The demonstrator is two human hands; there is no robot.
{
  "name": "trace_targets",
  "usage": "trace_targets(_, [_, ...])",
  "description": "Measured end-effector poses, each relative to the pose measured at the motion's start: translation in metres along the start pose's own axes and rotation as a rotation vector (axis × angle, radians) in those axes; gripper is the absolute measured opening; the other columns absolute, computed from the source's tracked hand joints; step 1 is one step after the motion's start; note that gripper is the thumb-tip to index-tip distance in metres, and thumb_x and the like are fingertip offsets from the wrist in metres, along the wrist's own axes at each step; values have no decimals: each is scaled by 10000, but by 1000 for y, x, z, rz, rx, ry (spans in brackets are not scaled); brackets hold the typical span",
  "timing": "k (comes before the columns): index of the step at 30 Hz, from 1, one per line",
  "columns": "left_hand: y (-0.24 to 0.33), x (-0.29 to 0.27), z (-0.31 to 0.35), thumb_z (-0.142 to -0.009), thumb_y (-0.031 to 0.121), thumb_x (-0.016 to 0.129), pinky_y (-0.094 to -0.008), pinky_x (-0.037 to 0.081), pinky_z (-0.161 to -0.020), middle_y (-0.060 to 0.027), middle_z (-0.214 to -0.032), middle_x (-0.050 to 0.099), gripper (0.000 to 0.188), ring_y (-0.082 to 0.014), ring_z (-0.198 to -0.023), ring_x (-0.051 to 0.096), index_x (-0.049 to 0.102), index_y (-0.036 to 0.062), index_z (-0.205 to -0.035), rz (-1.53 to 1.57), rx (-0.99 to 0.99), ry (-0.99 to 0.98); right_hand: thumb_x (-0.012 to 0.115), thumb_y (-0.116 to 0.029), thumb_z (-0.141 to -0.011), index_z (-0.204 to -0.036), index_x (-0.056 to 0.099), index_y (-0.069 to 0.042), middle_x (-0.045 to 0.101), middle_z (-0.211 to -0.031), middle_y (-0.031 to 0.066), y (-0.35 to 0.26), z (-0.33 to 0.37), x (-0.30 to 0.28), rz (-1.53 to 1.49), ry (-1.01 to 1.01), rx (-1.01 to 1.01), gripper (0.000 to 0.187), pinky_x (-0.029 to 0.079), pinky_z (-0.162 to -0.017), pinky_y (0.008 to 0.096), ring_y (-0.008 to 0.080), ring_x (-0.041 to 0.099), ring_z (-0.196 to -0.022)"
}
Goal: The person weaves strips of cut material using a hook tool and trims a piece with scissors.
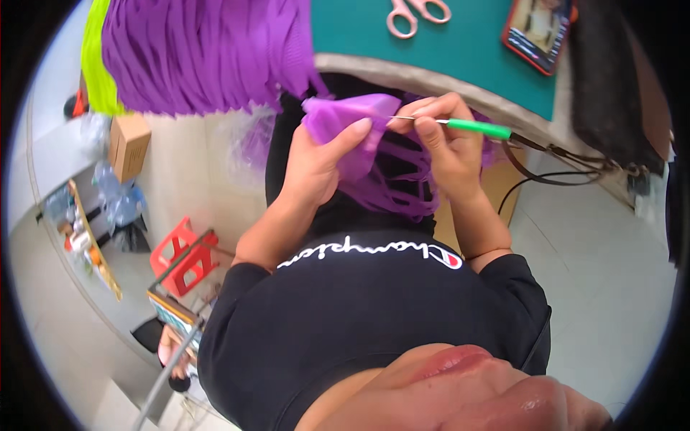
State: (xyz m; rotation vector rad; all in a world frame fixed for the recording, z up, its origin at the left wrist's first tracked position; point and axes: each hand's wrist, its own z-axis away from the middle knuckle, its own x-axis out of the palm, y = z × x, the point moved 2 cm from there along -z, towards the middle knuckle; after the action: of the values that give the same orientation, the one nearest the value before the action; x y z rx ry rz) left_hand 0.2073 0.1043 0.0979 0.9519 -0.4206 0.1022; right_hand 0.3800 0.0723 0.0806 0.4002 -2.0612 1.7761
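My left hand (pixel 316 159) pinches a folded piece of sheer purple fabric (pixel 366 147), thumb lying across its top. Loose purple strips (pixel 402 179) hang from this piece over my lap. In my right hand (pixel 456 144) is a thin metal needle-like tool with a green handle (pixel 478 128). Its shaft runs left from between thumb and fingers toward the fabric; the exact shape of its tip is too fine to make out. Both hands are close together just off the table's near edge.
The green-topped table (pixel 460 54) carries a big bundle of purple strips (pixel 208 50) beside a lime-green one (pixel 100 65), pink-handled scissors (pixel 413 14) and a phone (pixel 539 32). A dark bag (pixel 611 79) with straps lies right. A red stool (pixel 185 255) and a cardboard box (pixel 129 147) stand left.
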Motion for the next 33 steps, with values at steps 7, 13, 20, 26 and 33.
trace_targets(7, [-5, -4, 0, -883, 88, 694, -256, 500, -713, -59, -875, 678, 211, -118, -766, 623, 654, -26, -1056, 21, 40, -33, 599, -75, -951, -984, 551, 12, 648, -987, 142, 18, -4, 3, 12, 34, 53, 104, 521, -838, 307, 168, 633, -921])
trace_targets(13, [-2, -3, 3, -878, 71, 695, -246, 506, -708, -65, -881, 681, 233, -118, -767, 624, 654, -27, -1086, 30, 40, -37, 596, -71, -953, -985, 547, 9, 652, -995, 135, 24, -4, 6, 37, 14, 68, 100, 510, -839, 294, 166, 631, -930])
trace_targets(20, [-6, -10, 2, -860, 83, 719, -251, 511, -682, -57, -880, 681, 257, -116, -750, 626, 654, -27, -1082, -58, 99, -22, 689, -55, -861, -884, 634, -16, 677, -895, 112, 21, -6, 8, 560, 26, -278, 71, 530, -712, 299, 199, 659, -806])
trace_targets(26, [3, -16, 28, -712, 62, 828, -242, 483, -646, -56, -831, 696, 226, -114, -716, 634, 708, -18, -886, -314, -402, -747, 686, -15, -863, -905, 662, -31, 658, -831, 96, -6, -35, -15, 450, 324, -382, 50, 515, -574, 285, 169, 635, -665])
trace_targets(33, [5, -16, 16, -876, 146, 703, -269, 531, -688, -64, -833, 687, 165, -140, -740, 661, 668, -5, -932, -92, -73, -169, 567, -123, -975, -986, 615, 29, 627, -759, 108, -36, -33, -25, -155, 68, 49, 160, 444, -475, 226, 97, 512, -530])
